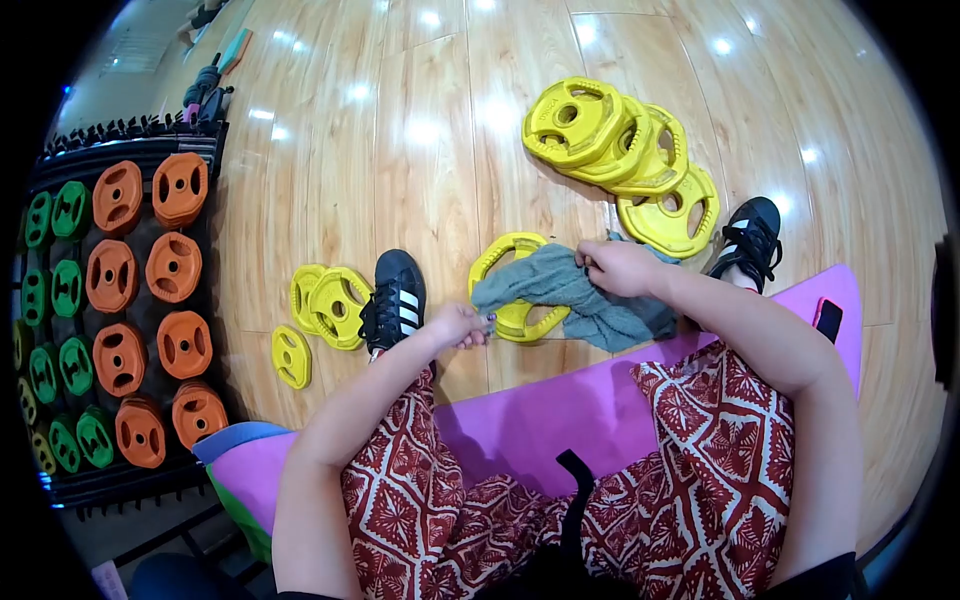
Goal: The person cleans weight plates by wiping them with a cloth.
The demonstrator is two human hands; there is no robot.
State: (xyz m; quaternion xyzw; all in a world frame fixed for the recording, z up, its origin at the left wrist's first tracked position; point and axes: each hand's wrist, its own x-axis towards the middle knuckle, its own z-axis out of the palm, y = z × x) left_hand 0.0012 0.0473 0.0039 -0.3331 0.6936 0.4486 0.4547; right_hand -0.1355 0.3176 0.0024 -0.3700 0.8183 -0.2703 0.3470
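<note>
A grey-green cloth point(540, 280) lies bunched over a yellow weight plate point(492, 258) on the wooden floor, hiding part of it. My right hand point(618, 268) pinches the upper part of the cloth, its fingers closed. Beside the cloth's left end is my left hand point(458, 328), fingers closed together. A small greyish bit shows at its fingertips, too small to identify; whether it belongs to the cloth I cannot tell.
Overlapping yellow plates point(570, 120) lie ahead to the right. Smaller yellow plates point(338, 308) lie left of my shoe point(400, 295). A rack with orange plates point(172, 267) and green ones stands far left. Under my legs is a purple mat point(540, 420), with a phone point(828, 320) at its right.
</note>
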